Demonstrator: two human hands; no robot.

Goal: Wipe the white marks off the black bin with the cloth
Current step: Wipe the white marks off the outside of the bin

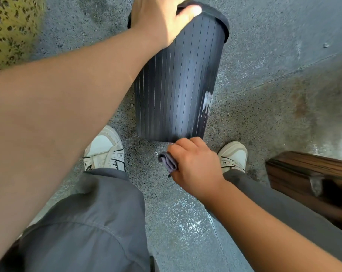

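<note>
Left hand (162, 20) at 12 o'clock is clamping the ribbed black plastic bin (174, 85) by its rim to steady it; right hand (195, 163) is clutching a folded grey cloth (167, 160), white marks (207, 104) sitting at 3 o'clock, unwiped.

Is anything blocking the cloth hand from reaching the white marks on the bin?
Nothing visible does. The right hand holds the cloth beside the bin base; the white marks sit exposed above it on the right side.

Speckled grey concrete floor (264, 55) in daylight, scuffed with pale patches. A dark wooden box (311, 179) sits at right. Mottled yellow-green surface (11, 26) top left.
</note>
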